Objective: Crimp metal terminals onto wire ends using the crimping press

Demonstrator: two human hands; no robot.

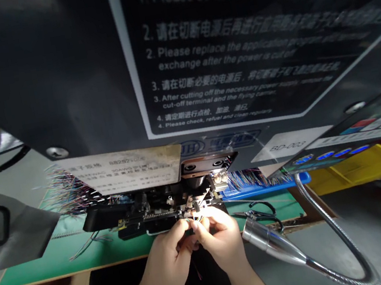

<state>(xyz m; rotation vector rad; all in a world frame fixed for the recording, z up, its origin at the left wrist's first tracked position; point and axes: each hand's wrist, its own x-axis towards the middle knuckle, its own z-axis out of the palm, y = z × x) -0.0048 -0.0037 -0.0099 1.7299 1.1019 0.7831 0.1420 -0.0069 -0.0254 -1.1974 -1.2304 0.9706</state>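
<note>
Close under the tooling of a terminal crimping machine [197,180], both hands meet at the lit working point. My left hand [168,257] is closed, its thumb and forefinger pinching thin wires [198,218]. My right hand [223,242] also pinches the wires, its thumb pointing up towards the tooling [197,205]. Fingertips of the two hands nearly touch. A reddish wire end [199,272] dangles below them. The exact wire tips are too small and too brightly lit to make out.
Bundles of coloured wires [70,191] lie at the left, with more in a blue tray [268,186] behind. Scissors with black handles [261,211] rest on the green tabletop [121,253]. A gooseneck lamp [274,243] curves in at right, near a yellow bin [357,169].
</note>
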